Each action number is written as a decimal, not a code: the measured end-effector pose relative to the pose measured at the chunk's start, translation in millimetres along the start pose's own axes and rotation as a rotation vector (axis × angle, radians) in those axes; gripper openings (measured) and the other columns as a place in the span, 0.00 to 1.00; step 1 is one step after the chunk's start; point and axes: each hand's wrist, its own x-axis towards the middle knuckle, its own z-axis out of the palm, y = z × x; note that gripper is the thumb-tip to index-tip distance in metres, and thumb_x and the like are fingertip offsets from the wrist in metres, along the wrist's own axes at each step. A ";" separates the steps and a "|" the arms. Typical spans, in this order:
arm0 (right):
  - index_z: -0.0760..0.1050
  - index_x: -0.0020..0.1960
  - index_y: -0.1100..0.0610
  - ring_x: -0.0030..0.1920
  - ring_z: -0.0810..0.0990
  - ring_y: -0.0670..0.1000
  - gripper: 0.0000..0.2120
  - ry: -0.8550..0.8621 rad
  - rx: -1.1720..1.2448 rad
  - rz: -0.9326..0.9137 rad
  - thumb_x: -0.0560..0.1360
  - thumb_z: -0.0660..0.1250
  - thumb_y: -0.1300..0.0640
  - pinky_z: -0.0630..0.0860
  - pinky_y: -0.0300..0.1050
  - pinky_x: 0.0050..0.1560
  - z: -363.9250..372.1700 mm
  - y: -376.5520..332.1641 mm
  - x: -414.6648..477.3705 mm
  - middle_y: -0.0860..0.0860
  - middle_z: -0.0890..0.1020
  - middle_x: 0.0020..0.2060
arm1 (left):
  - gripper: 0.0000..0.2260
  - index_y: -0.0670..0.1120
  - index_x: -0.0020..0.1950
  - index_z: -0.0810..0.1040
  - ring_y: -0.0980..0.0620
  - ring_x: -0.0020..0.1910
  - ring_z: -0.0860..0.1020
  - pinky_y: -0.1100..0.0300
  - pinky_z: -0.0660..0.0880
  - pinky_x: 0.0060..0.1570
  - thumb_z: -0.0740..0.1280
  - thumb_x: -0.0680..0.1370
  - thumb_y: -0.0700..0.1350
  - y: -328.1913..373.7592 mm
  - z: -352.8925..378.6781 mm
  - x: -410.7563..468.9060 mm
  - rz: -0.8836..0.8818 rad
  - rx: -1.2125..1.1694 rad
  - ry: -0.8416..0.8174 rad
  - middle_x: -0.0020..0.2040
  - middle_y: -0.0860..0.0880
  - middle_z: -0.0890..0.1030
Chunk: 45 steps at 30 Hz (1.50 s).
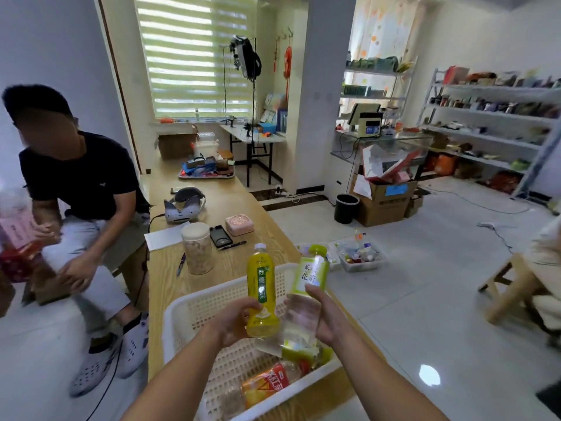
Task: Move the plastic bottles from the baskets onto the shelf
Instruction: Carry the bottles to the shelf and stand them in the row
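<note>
Bright window [194, 56] daylight; floor [429, 374] glare; blurred, warped edges.

wooden table [218, 205] | white basket [179, 314] (near edge) | jar [197, 249] | headset [183, 205] | tray [206, 174]

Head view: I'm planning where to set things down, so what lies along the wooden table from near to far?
White basket → clear jar → pink box → grey headset → cluttered tray.

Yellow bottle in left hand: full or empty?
Full, or nearly. The yellow bottle, held upright in the left hand, shows yellow liquid from base to neck, white cap on.
</note>
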 end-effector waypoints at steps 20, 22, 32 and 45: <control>0.77 0.58 0.65 0.50 0.83 0.58 0.21 0.721 -0.006 -0.678 0.68 0.71 0.59 0.80 0.57 0.54 -80.2 -10.0 -219.8 0.61 0.83 0.51 | 0.16 0.38 0.62 0.76 0.43 0.50 0.81 0.51 0.78 0.50 0.66 0.75 0.31 -34.3 191.8 16.5 -0.032 0.659 -0.864 0.54 0.40 0.82; 0.77 0.58 0.64 0.49 0.83 0.57 0.16 0.826 0.016 -0.753 0.71 0.70 0.61 0.80 0.57 0.53 -92.6 3.0 -269.2 0.60 0.84 0.51 | 0.15 0.38 0.62 0.76 0.42 0.51 0.80 0.49 0.78 0.53 0.65 0.75 0.31 -62.9 229.6 0.0 -0.062 0.677 -0.959 0.54 0.40 0.82; 0.73 0.62 0.66 0.47 0.81 0.58 0.16 1.336 0.241 -1.082 0.75 0.66 0.65 0.76 0.57 0.56 -119.1 109.3 -538.4 0.63 0.80 0.54 | 0.16 0.40 0.62 0.75 0.44 0.52 0.81 0.52 0.78 0.50 0.66 0.75 0.30 -227.7 394.3 -159.9 -0.176 0.794 -1.455 0.53 0.43 0.83; 0.76 0.60 0.65 0.51 0.81 0.56 0.16 1.827 0.352 -1.291 0.73 0.69 0.65 0.77 0.54 0.58 -101.7 269.4 -788.8 0.59 0.83 0.53 | 0.17 0.37 0.61 0.75 0.42 0.47 0.82 0.53 0.80 0.42 0.66 0.73 0.27 -421.1 497.3 -405.8 -0.363 0.831 -1.885 0.51 0.39 0.82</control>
